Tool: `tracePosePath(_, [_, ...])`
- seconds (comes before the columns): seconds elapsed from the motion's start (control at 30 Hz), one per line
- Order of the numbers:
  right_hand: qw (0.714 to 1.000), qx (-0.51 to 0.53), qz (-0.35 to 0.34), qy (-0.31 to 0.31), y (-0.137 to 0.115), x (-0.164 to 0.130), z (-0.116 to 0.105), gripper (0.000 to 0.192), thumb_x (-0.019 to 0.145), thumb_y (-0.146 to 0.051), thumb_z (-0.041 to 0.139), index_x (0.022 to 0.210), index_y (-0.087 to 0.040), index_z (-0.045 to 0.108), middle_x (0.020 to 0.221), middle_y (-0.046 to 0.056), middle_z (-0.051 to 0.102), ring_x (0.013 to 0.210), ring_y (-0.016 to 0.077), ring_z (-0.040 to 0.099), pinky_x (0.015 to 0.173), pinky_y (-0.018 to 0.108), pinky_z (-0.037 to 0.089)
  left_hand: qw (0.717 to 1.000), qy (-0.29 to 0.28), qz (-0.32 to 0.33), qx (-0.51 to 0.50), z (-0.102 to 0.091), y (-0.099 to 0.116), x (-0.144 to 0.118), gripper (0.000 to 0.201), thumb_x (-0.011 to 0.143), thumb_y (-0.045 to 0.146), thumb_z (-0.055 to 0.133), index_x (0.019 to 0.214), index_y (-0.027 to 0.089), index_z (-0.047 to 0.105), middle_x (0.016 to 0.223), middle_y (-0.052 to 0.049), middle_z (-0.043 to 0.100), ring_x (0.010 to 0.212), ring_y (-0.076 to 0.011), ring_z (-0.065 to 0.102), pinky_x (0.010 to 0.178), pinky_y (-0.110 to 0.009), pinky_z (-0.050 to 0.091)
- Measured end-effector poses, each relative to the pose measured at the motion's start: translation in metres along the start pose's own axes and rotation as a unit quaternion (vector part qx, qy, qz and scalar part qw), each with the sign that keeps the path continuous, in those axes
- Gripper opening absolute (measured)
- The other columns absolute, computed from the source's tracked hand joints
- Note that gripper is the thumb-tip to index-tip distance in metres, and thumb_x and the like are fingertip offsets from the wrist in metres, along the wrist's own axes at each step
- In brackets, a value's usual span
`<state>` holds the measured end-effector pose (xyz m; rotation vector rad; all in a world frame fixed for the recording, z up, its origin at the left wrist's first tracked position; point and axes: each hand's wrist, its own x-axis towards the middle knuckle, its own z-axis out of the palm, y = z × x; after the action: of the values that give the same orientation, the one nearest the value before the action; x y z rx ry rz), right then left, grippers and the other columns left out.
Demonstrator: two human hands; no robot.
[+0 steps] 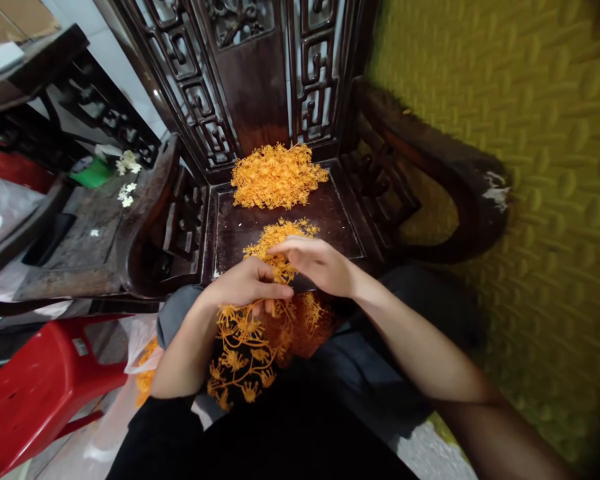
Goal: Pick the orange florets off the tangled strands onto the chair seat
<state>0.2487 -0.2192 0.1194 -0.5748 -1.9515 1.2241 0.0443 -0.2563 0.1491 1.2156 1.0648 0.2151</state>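
Observation:
A bundle of orange plastic flower sprigs (245, 330) hangs from my left hand (243, 283), whose thumb and fingers are closed on the stems. The sprigs spread over my lap, with thin stems and spiky, curled heads. My right hand (327, 267) is just to the right and slightly farther forward, its fingers stretched leftward over a small heap of orange flower pieces (283, 232). Nothing shows in its grasp. Both heaps lie on a dark wooden chair seat (337, 217); the larger heap of orange pieces (277, 177) sits against the backrest.
Carved armrests flank the seat, the right armrest (445, 160) curving toward me. At left are another dark wooden chair (80, 260) with a green container (93, 172) and white pieces, a red plastic stool (35, 393), and a clear bag with orange pieces (143, 347). Yellow textured matting (545, 220) lies right.

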Motion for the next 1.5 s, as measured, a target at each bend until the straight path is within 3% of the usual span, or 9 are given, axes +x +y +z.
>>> tracePosePath(0.17, [0.997,-0.066,0.028,-0.021,-0.001,-0.001,0.002,0.029,0.098,-0.032,0.063,0.073,-0.017,0.062,0.068,-0.002,0.062,0.063,0.0103,0.052,0.062,0.027,0.039,0.999,0.029,0.01,0.034,0.003,0.005,-0.003,0.031,0.088,0.044,0.075,0.077,0.016,0.076,0.053,-0.001,0.067,0.036,-0.0066,0.054,0.036,-0.015,0.038])
tracePosePath(0.27, [0.986,-0.025,0.049,0.16,0.012,0.003,-0.014,0.031,0.097,-0.036,0.062,0.072,-0.019,0.056,0.065,-0.002,0.056,0.06,0.0105,0.05,0.058,0.027,0.039,0.999,0.032,0.015,0.024,0.004,0.009,-0.011,0.032,0.087,0.044,0.077,0.073,0.016,0.076,0.05,-0.001,0.064,0.036,-0.0066,0.054,0.035,-0.015,0.037])
tracePosePath(0.4, [0.874,0.159,0.068,0.455,0.033,0.011,-0.056,0.044,0.087,-0.06,0.07,0.076,-0.024,0.046,0.059,-0.008,0.037,0.045,0.0079,0.032,0.039,0.022,0.026,0.997,0.06,0.028,-0.027,-0.001,0.008,-0.016,0.032,0.084,0.048,0.079,0.075,0.017,0.079,0.048,0.0,0.062,0.034,-0.006,0.051,0.033,-0.015,0.033])
tracePosePath(0.53, [0.888,0.31,0.141,0.308,0.032,0.015,-0.048,0.048,0.078,-0.059,0.08,0.08,-0.022,0.05,0.074,-0.003,0.051,0.058,0.0105,0.052,0.041,0.021,0.038,0.95,0.242,0.115,-0.163,-0.008,0.003,-0.008,0.031,0.081,0.049,0.081,0.084,0.018,0.081,0.058,0.001,0.066,0.039,-0.0039,0.054,0.036,-0.014,0.034])
tracePosePath(0.67, [0.883,0.407,0.164,0.167,0.022,0.016,-0.018,0.047,0.079,-0.049,0.083,0.077,-0.021,0.046,0.075,-0.003,0.044,0.06,0.0081,0.043,0.041,0.018,0.027,0.926,0.217,0.163,-0.262,-0.009,0.003,-0.006,0.029,0.079,0.041,0.084,0.093,0.016,0.08,0.07,-0.001,0.069,0.05,-0.006,0.061,0.044,-0.016,0.045])
tracePosePath(0.93, [0.929,0.302,0.075,0.203,0.033,0.023,-0.015,0.018,0.09,-0.042,0.064,0.1,-0.027,0.059,0.087,0.001,0.057,0.061,0.0129,0.036,0.047,0.026,0.025,0.879,0.137,0.169,-0.424,-0.011,0.009,-0.018,0.024,0.08,0.03,0.08,0.1,0.019,0.073,0.092,-0.004,0.07,0.074,-0.0102,0.069,0.056,-0.016,0.054])
tracePosePath(1.1, [0.931,0.285,0.081,0.215,0.022,0.023,-0.026,0.028,0.096,-0.054,0.056,0.099,-0.028,0.065,0.061,-0.006,0.027,0.052,0.014,0.023,0.046,0.027,0.023,0.863,0.214,0.184,-0.418,-0.008,0.01,-0.022,0.017,0.085,0.023,0.075,0.1,0.022,0.066,0.104,-0.004,0.075,0.091,-0.014,0.074,0.078,-0.023,0.062])
tracePosePath(1.3, [0.971,-0.049,-0.065,0.223,-0.031,0.005,0.001,0.042,0.092,-0.065,0.065,0.091,-0.024,0.076,0.06,-0.001,0.055,0.052,0.0137,0.046,0.053,0.031,0.039,0.839,0.287,0.279,-0.368,0.017,0.019,-0.021,0.023,0.082,0.015,0.08,0.093,0.021,0.06,0.118,-0.005,0.076,0.117,-0.0205,0.073,0.098,-0.031,0.06])
tracePosePath(1.5, [0.922,-0.301,-0.175,0.17,-0.049,-0.001,0.043,0.037,0.095,-0.041,0.072,0.127,-0.023,0.068,0.098,0.007,0.078,0.09,0.0231,0.07,0.082,0.037,0.053,0.812,0.317,0.357,-0.334,0.047,0.023,-0.019,0.024,0.086,0.018,0.078,0.091,0.021,0.055,0.125,-0.006,0.075,0.126,-0.0222,0.069,0.116,-0.041,0.048])
